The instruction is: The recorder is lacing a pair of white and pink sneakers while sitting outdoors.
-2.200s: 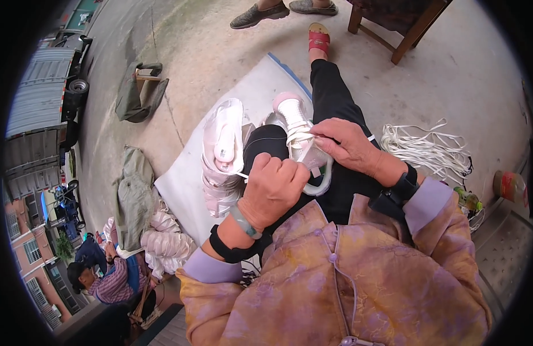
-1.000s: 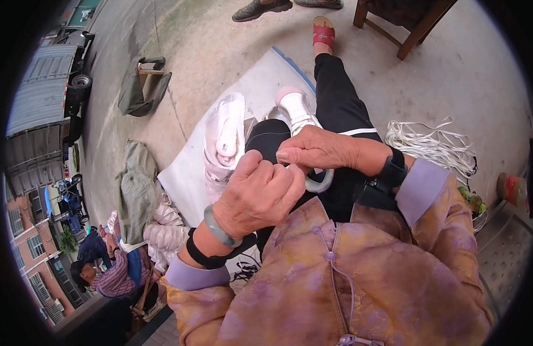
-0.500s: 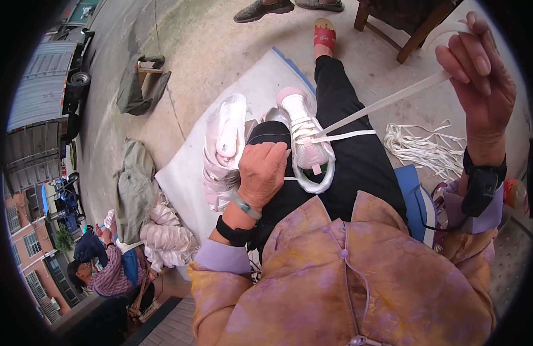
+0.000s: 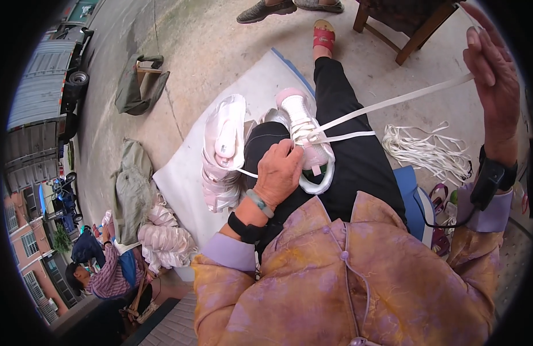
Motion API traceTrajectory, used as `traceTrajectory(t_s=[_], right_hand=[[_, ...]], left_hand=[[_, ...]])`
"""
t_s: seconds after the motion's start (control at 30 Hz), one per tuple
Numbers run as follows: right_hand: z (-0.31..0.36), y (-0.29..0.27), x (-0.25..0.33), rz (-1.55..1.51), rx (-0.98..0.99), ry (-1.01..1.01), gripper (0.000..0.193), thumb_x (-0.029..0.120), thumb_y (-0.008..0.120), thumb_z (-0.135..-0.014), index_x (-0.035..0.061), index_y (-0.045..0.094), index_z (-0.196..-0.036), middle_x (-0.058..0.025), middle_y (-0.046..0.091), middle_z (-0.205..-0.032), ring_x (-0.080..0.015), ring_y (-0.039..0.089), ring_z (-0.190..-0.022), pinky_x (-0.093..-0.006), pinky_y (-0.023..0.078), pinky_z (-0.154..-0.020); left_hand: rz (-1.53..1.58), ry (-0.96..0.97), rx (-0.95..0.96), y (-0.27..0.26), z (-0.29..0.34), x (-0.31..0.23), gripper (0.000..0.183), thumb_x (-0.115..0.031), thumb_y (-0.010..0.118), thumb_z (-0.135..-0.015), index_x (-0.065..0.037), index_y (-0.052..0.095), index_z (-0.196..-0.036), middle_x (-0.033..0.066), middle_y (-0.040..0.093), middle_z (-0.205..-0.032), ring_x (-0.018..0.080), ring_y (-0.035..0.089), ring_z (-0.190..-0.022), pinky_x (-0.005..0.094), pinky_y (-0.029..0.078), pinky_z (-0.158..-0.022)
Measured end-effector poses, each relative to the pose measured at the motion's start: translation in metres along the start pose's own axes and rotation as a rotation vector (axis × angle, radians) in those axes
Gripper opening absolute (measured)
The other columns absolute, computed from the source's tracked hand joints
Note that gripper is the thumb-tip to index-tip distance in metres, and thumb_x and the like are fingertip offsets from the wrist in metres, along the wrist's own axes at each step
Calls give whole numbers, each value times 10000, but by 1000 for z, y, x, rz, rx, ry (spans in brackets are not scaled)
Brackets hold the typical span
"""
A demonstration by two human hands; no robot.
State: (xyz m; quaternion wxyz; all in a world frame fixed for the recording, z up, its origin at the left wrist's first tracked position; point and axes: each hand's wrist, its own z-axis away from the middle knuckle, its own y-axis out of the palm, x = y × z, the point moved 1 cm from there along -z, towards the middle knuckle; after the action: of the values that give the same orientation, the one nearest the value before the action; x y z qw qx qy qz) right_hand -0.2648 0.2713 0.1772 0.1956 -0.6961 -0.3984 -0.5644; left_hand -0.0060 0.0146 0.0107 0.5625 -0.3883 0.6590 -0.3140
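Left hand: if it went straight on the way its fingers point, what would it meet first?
The left hand would likely meet the pink-and-white shoe first; it looks at or almost at the shoe's left side, though depth is unclear.

From the pink-and-white sneaker [image 4: 299, 118], eleven o'clock lies open over white sheet [image 4: 188, 179] and concrete floor [image 4: 209, 55]. A taut white shoelace [image 4: 382, 104], reaching to the right hand [image 4: 494, 75], bars two o'clock; stacked shoe uppers [image 4: 216, 179] block nine; the left hand [image 4: 279, 172] crowds seven.
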Motion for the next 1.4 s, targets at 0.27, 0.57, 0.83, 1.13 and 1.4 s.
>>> traceTrajectory(t_s=[0.27,0.57,0.83,1.13,1.4], right_hand=[[62,101,-150,-3,66,673,118,98,530,-887,4,591,-923,-29,619,-750,-60,541,-572,-184,426,-519],[72,155,-191,970,332,45,109,100,608,-703,68,630,-806,-86,581,-978,-252,548,-983,-368,417,-801],[75,143,-211,1171,239,-263,172,111,611,-631,39,604,-788,-131,522,-1105,-313,442,-1141,-468,331,-925],[69,153,-223,1167,158,-271,137,119,598,-664,20,564,-753,-135,528,-1067,-304,464,-1110,-459,347,-914],[67,152,-223,1131,173,-261,156,123,595,-666,21,572,-783,-134,522,-1075,-302,462,-1105,-438,365,-904]], left_hand=[[-108,3,3,5,5,4,239,-16,599,-713,-61,553,-943,113,529,-876,304,568,-750,379,471,-627],[-87,27,-18,9,0,7,224,-49,625,-743,-62,560,-957,104,527,-864,293,577,-709,363,478,-600],[-67,-6,13,10,0,9,160,-44,598,-761,-56,560,-916,112,512,-858,304,581,-716,379,478,-588],[-38,-119,43,18,-3,9,120,-14,569,-744,-34,542,-859,134,478,-815,333,559,-689,406,470,-581],[25,-143,53,15,-1,12,189,-1,558,-734,-30,571,-921,139,495,-821,339,561,-722,411,481,-611]])
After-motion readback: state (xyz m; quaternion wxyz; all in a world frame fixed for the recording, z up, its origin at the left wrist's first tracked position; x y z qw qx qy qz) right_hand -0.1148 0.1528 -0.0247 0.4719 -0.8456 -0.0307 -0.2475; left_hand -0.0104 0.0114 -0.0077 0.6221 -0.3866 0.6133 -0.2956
